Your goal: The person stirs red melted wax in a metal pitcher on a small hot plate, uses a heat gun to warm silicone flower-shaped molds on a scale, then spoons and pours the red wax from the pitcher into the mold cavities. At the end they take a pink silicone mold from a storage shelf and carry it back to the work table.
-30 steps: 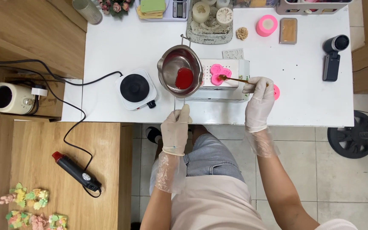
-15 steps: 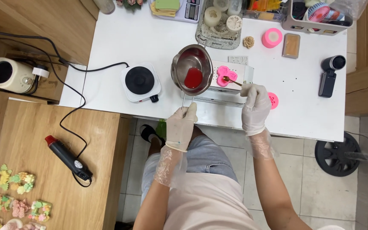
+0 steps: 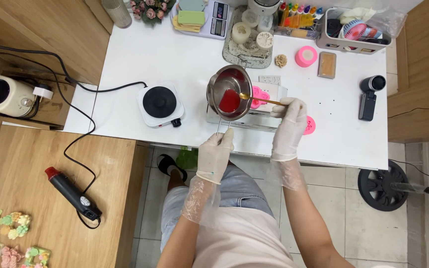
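Spoon (image 3: 261, 100) swung left from the pink mould (image 3: 258, 96), bowl now over the pot's (image 3: 229, 93) red liquid (image 3: 229, 101).

- Two gloved hands: the left hand (image 3: 214, 154) and the right hand (image 3: 289, 121).
- One steel pot (image 3: 230, 92) holding red liquid.
- One small spoon (image 3: 260, 100).
- One white box (image 3: 269, 106) on the bench (image 3: 184, 54).
- One round black hot plate (image 3: 160, 103).
- One kitchen scale (image 3: 209, 15).
- One heat gun (image 3: 70, 194) on the wooden side surface.
- One cream-coloured jug (image 3: 6, 97).
- Three pink moulds: one on the box (image 3: 259, 97), one by the right hand (image 3: 310, 125), one round one (image 3: 306, 56) farther back.
- One handheld camera (image 3: 368, 97).
- One basket (image 3: 353, 27) of supplies.
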